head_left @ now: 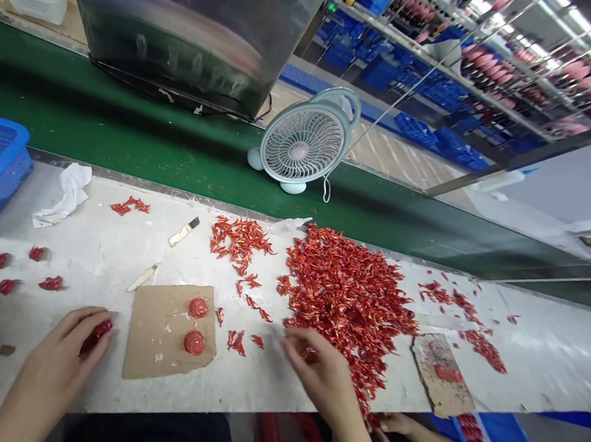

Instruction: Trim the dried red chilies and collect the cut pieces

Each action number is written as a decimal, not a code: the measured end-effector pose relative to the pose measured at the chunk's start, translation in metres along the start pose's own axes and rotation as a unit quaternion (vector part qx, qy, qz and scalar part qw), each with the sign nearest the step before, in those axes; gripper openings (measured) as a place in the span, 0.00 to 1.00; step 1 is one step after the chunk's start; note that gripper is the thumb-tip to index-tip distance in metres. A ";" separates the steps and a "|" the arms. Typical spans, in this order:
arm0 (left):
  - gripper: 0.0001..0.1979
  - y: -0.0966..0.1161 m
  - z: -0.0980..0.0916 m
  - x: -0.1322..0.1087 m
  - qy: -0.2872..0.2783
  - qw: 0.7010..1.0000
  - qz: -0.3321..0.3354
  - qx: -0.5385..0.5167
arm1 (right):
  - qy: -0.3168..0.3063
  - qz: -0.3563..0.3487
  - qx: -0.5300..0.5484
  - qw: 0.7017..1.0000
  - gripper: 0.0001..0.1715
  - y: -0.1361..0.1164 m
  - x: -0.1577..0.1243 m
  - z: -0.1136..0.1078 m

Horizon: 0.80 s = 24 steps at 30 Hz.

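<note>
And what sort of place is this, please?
Probably a factory workshop: many small red parts lie heaped on a long white table, a green strip like a conveyor belt runs behind it, and pink pieces stand in rows beyond.

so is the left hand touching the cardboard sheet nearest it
Apart: the head view shows a strip of pale tabletop between the left hand and the cardboard sheet.

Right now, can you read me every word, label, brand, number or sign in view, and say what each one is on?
Nothing here can be read as text.
Green lit spot in the background: too small and blurred to tell whether it shows figures.
Fan: no readable brand on its hub.
</note>
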<state>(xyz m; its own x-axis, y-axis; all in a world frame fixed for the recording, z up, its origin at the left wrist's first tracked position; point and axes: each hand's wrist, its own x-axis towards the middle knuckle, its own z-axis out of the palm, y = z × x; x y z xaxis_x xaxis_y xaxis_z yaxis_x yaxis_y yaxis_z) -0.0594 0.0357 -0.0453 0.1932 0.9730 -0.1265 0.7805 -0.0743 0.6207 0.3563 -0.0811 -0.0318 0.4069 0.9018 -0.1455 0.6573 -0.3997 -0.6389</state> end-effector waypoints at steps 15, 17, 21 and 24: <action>0.19 0.030 -0.011 -0.010 -0.027 0.962 -0.020 -0.272 | -0.101 -0.086 -0.031 0.991 0.12 -0.008 0.009 0.029; 0.17 0.035 -0.010 -0.011 -0.031 0.946 -0.022 -0.321 | -0.066 -0.082 -0.018 0.994 0.11 -0.016 0.008 0.030; 0.08 0.036 -0.003 -0.010 -0.013 0.908 -0.060 -0.415 | -0.057 -0.041 0.098 0.993 0.13 -0.043 0.001 0.039; 0.05 0.032 0.004 -0.012 -0.002 0.876 -0.109 -0.471 | -0.107 0.011 0.226 0.968 0.16 -0.069 0.001 0.051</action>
<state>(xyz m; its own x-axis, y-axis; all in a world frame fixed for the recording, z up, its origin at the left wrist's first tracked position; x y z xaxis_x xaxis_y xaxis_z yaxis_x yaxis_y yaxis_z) -0.0338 0.0211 -0.0272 0.1035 0.9409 -0.3226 -0.0361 0.3277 0.9441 0.2786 -0.0445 -0.0262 0.2444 0.9267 -0.2856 0.2858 -0.3503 -0.8920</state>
